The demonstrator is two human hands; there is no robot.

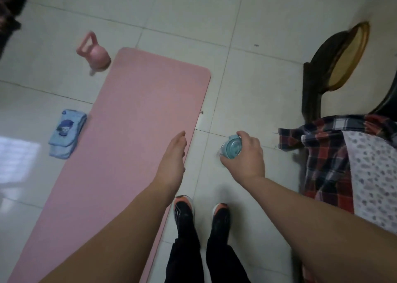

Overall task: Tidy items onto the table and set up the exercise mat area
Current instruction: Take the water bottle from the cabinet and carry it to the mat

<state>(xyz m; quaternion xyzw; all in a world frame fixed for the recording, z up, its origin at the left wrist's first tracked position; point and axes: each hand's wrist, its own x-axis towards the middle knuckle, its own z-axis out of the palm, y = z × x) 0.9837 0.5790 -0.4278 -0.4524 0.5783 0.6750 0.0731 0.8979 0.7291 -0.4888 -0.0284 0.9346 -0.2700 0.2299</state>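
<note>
A pink exercise mat (133, 119) lies unrolled on the tiled floor, running from bottom left to upper middle. My right hand (247, 156) grips a light blue bottle (232, 146) from above, held over the floor just right of the mat. My left hand (174, 160) hovers flat over the mat's right edge, fingers together and holding nothing. A pink kettlebell (94, 51) stands on the floor off the mat's far left corner. A folded blue towel (67, 132) with a cartoon print lies to the left of the mat.
A dark wooden chair (337, 63) with a woven seat stands at the right. A plaid shirt (322, 153) hangs over a patterned white cloth (373, 175) at the right edge. My two shoes (184, 209) stand beside the mat's right edge.
</note>
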